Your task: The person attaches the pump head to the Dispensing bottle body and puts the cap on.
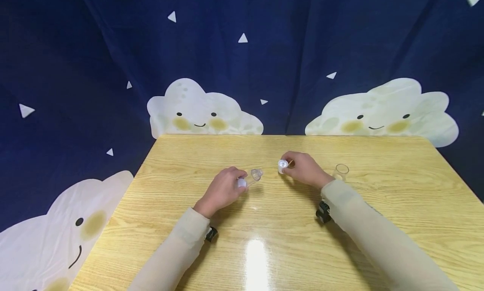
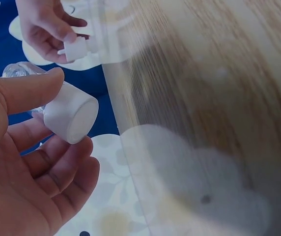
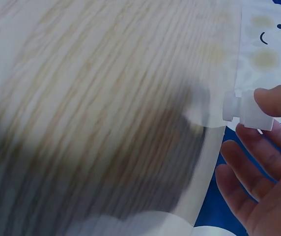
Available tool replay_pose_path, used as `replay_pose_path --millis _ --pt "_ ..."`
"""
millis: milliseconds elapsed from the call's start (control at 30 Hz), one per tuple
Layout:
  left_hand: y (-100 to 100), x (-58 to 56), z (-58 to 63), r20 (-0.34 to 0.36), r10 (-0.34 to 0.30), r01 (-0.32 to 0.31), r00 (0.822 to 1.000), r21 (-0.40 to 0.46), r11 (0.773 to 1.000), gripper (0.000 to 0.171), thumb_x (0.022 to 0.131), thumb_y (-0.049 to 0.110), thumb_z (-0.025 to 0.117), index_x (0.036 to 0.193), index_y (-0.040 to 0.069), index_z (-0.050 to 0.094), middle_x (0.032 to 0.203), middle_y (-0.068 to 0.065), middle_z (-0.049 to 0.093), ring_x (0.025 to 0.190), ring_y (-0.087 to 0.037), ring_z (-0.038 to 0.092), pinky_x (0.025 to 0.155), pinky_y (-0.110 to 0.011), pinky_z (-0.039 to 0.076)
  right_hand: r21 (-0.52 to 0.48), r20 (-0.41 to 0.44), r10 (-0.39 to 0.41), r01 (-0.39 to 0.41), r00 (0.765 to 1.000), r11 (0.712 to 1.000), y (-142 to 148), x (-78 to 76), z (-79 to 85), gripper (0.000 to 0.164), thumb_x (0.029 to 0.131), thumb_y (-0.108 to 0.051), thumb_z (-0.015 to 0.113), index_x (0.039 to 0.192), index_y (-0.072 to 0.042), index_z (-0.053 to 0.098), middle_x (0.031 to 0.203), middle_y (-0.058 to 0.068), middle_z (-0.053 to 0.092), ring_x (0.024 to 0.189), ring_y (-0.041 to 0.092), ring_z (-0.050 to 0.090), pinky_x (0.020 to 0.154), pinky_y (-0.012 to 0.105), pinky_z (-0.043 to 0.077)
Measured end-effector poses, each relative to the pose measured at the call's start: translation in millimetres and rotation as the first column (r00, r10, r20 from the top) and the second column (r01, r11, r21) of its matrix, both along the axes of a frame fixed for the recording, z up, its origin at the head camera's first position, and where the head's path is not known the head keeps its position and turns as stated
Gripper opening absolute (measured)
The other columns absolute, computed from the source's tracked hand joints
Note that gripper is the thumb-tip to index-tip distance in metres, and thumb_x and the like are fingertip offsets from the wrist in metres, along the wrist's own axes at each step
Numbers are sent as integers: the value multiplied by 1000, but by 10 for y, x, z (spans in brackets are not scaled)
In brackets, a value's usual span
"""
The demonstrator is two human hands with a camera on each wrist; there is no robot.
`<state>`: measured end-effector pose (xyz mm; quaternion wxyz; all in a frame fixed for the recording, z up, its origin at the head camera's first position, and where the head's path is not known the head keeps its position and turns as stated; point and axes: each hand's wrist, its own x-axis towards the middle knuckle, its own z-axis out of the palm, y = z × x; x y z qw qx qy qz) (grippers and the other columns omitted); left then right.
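In the head view, my left hand (image 1: 224, 189) grips a small clear container with a white end piece (image 1: 242, 182); its clear part (image 1: 257, 174) points right and away from me. The left wrist view shows the white end (image 2: 71, 112) pinched between thumb and fingers, with the clear part partly hidden behind the thumb. My right hand (image 1: 304, 168) pinches a small white plastic piece (image 1: 282, 166), held a short way right of the container. In the right wrist view, this piece (image 3: 256, 109) has a narrower neck and a wider round end. Its exact kind is unclear.
A clear, open-topped cup (image 1: 341, 170) stands on the wooden table (image 1: 181, 156), just beyond my right wrist. A dark blue curtain (image 1: 280, 64) with cloud prints hangs behind the table's far edge and along the left. Glare lies on the near tabletop.
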<state>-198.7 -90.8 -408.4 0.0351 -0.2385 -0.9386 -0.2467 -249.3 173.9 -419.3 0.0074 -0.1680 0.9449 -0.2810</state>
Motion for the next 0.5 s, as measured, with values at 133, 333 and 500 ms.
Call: replay_pose_path --millis 133,333,500 --pt "3 0 -6 8 -3 3 1000 3 1000 35 76 17 73 108 6 66 101 -5 65 89 -17 59 74 -29 49 -5 15 11 -11 1000 1000 -4 15 6 22 81 -22 66 102 -15 61 94 2 66 84 17 61 74 34 49" --pt "6 9 -14 13 -5 4 1000 7 1000 34 77 18 73 108 6 66 100 -4 65 89 -17 58 75 -28 49 -1 3 14 -14 1000 1000 -11 46 18 22 81 -20 65 102 -14 61 95 2 65 86 18 60 77 35 49" --pt "2 11 -10 15 -8 8 1000 2 1000 34 77 19 72 109 6 66 100 -4 65 89 -16 58 74 -27 48 -1 -23 22 -22 999 1000 -4 72 34 22 81 -18 65 102 -12 61 95 4 65 85 18 60 77 35 49"
